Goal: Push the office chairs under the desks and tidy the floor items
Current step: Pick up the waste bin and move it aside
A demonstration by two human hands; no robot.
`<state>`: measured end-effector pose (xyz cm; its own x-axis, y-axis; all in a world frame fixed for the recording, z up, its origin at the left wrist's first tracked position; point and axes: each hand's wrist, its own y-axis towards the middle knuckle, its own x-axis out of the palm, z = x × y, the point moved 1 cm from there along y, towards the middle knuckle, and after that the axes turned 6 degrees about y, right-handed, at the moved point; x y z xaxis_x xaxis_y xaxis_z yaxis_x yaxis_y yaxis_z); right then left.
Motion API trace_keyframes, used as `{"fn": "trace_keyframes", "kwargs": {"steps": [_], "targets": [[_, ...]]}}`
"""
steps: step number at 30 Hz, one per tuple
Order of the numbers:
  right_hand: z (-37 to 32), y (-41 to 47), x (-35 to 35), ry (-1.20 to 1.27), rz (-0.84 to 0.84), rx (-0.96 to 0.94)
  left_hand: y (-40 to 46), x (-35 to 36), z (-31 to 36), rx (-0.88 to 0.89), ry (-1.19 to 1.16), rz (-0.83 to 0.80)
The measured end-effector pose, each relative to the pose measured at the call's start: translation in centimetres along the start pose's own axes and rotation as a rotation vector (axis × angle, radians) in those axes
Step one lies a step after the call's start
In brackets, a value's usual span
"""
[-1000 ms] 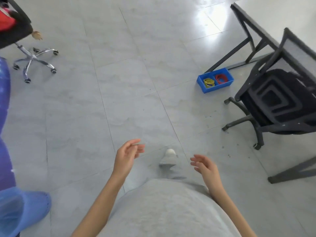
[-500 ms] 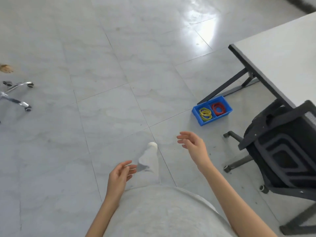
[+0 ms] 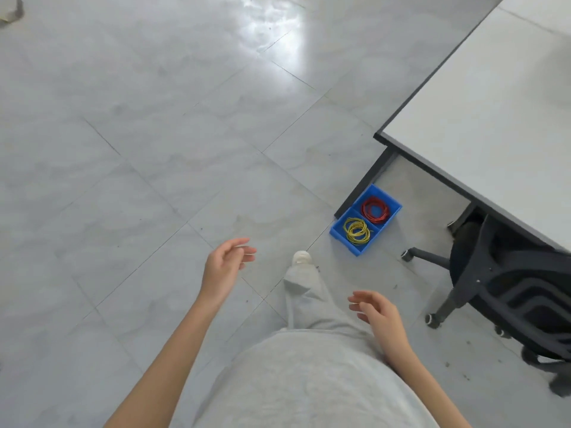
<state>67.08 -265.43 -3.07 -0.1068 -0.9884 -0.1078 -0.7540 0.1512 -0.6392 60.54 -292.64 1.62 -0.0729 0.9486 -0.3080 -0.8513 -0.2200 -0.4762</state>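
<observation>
Grey tile floor (image 3: 154, 149), glossy, with a bright glare patch well beyond the blue bin.

One blue bin (image 3: 366, 224) sits on the floor; taken as landmark. Two compartments. The one farther from the person holds one bundle of red bands (image 3: 375, 209); the nearer one holds one bundle of yellow bands (image 3: 357, 230). Number of bands in each bundle cannot be told.

One desk (image 3: 494, 118), white top with dark edging, stands just right of the bin; its corner overhangs the floor beyond the bin. One dark desk leg (image 3: 367, 185) slants down and touches the bin's far edge, or lies just beside it; cannot tell which.

One black office chair (image 3: 509, 291) stands right of the bin, near it but apart. Its seat is partly under the desk edge, the backrest outside. Three castors show clearly; others are hidden or blurred.

Two bare hands, both empty. Left hand (image 3: 224, 267) hangs below and left of the bin, fingers loosely curled, slightly apart, clamped on nothing. Right hand (image 3: 378, 313) hangs below the bin, between it and the person's body, fingers relaxed and spread a little, touching nothing.

One foot in a pale shoe (image 3: 301, 259) is planted on the floor just left of the bin, grey trouser leg above it.

One small brownish object (image 3: 12, 12), cut by the frame edge, lies far left of the bin; unidentifiable.
</observation>
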Motion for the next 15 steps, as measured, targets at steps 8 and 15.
{"fn": "trace_keyframes", "kwargs": {"steps": [8, 15], "targets": [[-12.6, 14.2, 5.2, 0.029, 0.058, -0.062, 13.1, 2.0, 5.7, -0.071, 0.067, -0.109], [-19.7, 21.2, 8.0, 0.197, 0.243, -0.123, 22.7, 1.5, 9.8, -0.037, 0.261, -0.366]]}}
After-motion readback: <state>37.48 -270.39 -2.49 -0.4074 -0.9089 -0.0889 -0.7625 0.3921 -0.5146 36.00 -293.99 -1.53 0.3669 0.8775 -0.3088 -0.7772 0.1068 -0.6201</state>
